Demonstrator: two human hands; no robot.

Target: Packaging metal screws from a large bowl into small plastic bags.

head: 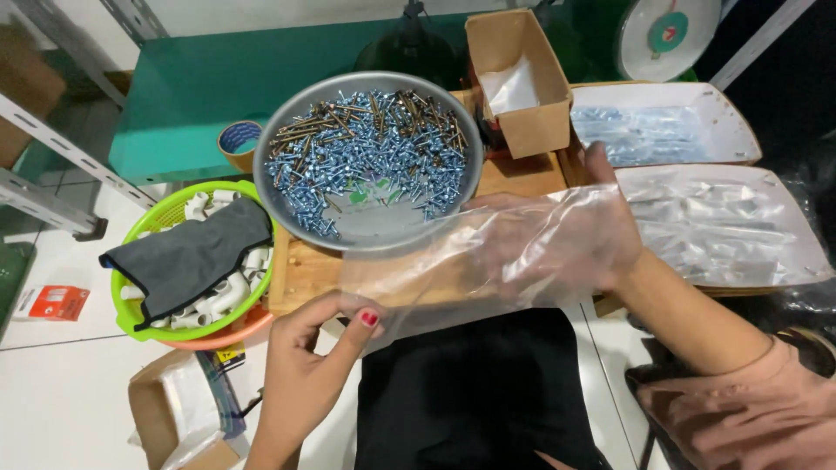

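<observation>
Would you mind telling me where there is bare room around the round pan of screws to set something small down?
The wooden board shows a bare strip below the metal pan, between the green basket and the clear plastic bag. A smaller patch lies between the pan and the cardboard box. Right of that, the trays of bags crowd everything.

The right hand [566, 235] sits inside a clear thin plastic bag [453, 270]. The left hand [305, 365] pinches the bag's edge, just below a round grey metal pan [370, 231] of blue screws [366, 148].
</observation>
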